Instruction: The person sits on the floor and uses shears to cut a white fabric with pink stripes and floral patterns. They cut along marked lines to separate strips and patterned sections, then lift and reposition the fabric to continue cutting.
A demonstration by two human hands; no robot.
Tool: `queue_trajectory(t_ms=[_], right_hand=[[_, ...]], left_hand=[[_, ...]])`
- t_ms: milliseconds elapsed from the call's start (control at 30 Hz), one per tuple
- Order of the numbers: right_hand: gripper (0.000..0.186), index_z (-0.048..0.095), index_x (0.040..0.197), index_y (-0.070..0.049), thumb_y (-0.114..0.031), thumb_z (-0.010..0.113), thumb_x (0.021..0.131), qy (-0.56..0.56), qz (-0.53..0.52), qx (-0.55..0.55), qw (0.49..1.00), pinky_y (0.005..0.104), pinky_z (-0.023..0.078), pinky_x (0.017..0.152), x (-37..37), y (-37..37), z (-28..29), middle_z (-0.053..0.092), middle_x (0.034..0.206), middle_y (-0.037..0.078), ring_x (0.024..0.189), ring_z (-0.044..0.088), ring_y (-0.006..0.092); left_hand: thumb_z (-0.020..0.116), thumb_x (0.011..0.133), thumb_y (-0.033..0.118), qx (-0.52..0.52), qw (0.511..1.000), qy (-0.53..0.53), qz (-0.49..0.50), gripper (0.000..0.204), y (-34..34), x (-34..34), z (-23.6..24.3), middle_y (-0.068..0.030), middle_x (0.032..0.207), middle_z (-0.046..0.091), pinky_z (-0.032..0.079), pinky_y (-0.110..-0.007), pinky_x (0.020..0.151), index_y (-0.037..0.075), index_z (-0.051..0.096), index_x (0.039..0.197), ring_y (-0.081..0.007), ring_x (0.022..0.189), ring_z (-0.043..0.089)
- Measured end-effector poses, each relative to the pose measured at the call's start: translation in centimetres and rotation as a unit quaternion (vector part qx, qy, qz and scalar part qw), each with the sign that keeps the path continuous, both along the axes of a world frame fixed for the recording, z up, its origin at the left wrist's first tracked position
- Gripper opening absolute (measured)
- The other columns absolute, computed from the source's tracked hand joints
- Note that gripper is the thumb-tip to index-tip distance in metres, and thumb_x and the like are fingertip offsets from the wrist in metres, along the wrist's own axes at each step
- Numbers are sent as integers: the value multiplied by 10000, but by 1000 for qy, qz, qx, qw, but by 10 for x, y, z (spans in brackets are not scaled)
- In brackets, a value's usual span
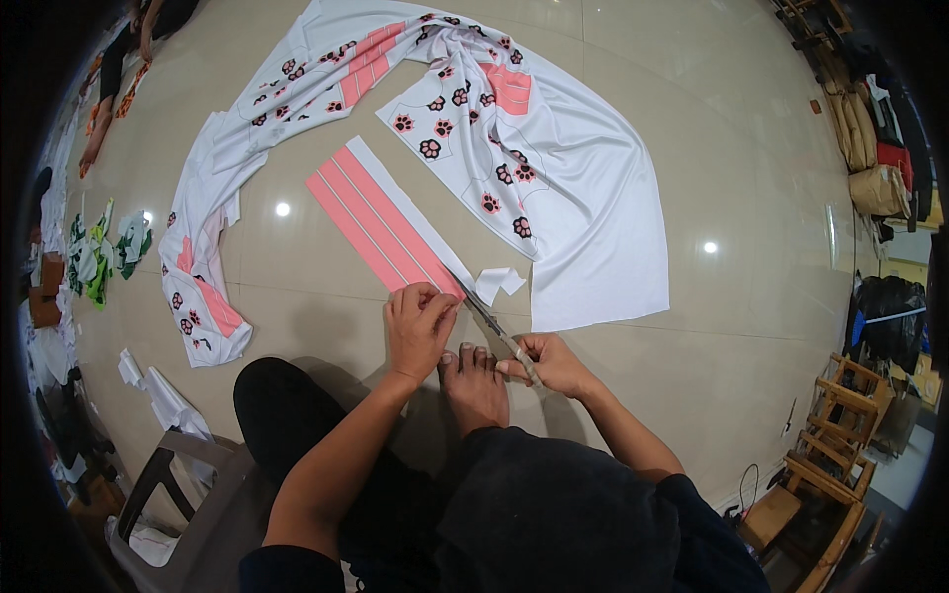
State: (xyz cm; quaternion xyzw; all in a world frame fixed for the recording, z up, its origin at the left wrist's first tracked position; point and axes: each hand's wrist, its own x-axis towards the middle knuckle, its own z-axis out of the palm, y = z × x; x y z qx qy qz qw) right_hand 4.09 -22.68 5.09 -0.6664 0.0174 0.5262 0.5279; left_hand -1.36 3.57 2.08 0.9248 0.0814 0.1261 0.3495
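From my remote seat I see the left hand (420, 321) pinching the near end of the pink striped cloth (371, 217), flat on the tiled floor (736, 306); apart from it, the right hand (554, 366) grips the scissors (501, 342). If the cloth slips, I'd expect the cut to stray into the pink, or nick that pinching hand; I can't quite tell how wide the blades stand
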Motion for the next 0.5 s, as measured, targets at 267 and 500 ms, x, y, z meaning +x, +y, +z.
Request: queue_trajectory(t_ms=[267,500], right_hand=[[371,659,802,-81,-311,917,937,-12,5,-12,1000,267,376,552,-2,-5,3,601,668,-30,607,521,57],[399,672,811,-70,-362,917,930,-10,7,-26,1000,271,392,558,3,3,12,609,669,-22,607,537,71]], left_hand=[[837,890,185,-6,1000,1,4,175,0,0,-1,10,1106,632,401,-437,904,211,784,1055,-252,1081,576],[823,924,218,-10,1000,4,1,144,1,0,2,7,1117,635,394,-436,913,205,785,1062,-251,1088,573]])
